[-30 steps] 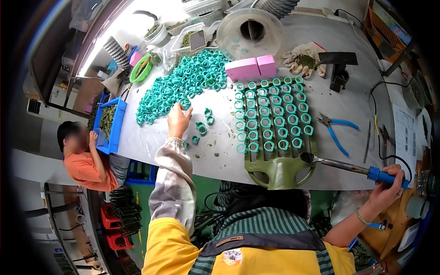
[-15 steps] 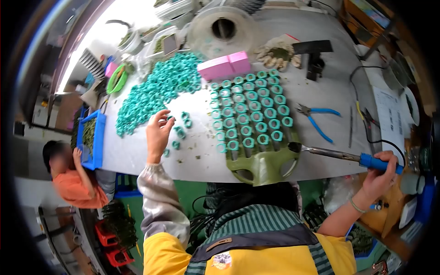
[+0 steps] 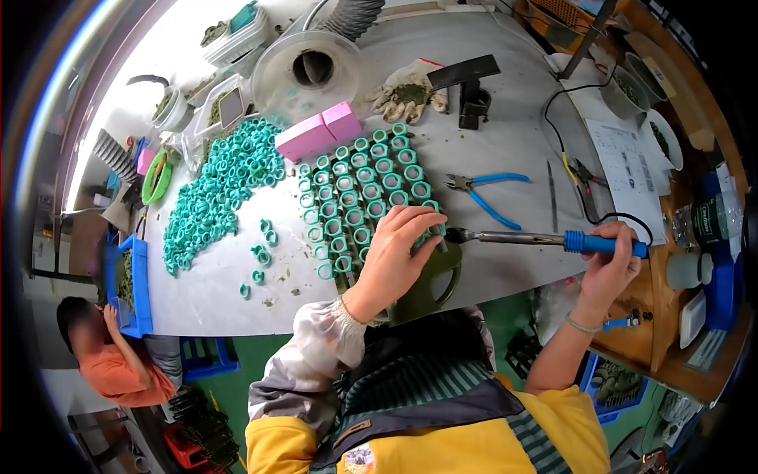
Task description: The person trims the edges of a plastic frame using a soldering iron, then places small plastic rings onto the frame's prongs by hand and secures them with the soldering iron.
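My left hand [image 3: 395, 257] is over the lower right part of the olive-green rack [image 3: 430, 278], fingertips pinched at a teal ring [image 3: 435, 229] near its right edge. Rows of teal rings sit on the rack's bars. In my right hand [image 3: 612, 265] is the blue handle of a soldering iron [image 3: 545, 239], whose dark tip points left, close beside the ring and my left fingertips. A large heap of loose teal rings [image 3: 229, 174] lies left of the rack, with several single rings [image 3: 260, 254] between the two.
Pink blocks [image 3: 318, 133] stand behind the rack, with dirty gloves [image 3: 409, 91] and a black stand [image 3: 474, 99] further right. Blue-handled pliers [image 3: 485, 189] lie right of the rack. The iron's cable loops at right. Another person [image 3: 118, 367] sits at far left by a blue crate [image 3: 140, 288].
My left hand has moved right from the loose rings to the rack's lower right corner. The view has shifted, so the table's items appear further left. My right hand still holds the iron.
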Demonstrator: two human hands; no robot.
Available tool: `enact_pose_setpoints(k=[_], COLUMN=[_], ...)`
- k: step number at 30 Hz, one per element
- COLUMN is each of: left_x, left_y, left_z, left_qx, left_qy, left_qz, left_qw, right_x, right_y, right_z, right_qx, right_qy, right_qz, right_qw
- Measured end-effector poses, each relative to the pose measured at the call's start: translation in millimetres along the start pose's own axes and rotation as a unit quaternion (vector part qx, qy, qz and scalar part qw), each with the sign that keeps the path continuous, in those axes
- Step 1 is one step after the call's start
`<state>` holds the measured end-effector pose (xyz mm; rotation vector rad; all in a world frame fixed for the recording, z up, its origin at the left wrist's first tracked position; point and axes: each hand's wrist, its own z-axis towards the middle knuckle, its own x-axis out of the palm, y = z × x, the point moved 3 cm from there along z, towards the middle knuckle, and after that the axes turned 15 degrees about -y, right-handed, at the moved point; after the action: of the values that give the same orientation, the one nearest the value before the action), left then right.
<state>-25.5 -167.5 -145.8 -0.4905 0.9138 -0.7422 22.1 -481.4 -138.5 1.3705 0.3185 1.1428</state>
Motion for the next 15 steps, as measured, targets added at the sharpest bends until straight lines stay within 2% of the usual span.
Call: enact_pose_setpoints(k=[9,15], left_x=[15,4], left_y=[6,-3], left_z=[0,2], left_qx=[-0.015,0.012], left_qy=[0.022,0.021], left_qz=[-0.004,0.021], left_qw=[1.000,0.999], right_x=[-2,-13], right_y=[2,14], right_z=[1,12], right_qx=[-0.004,-0.023], right_qy=[0.006,-0.053], right_qz=[0.006,-0.019], right_qw=[1.000,0.998])
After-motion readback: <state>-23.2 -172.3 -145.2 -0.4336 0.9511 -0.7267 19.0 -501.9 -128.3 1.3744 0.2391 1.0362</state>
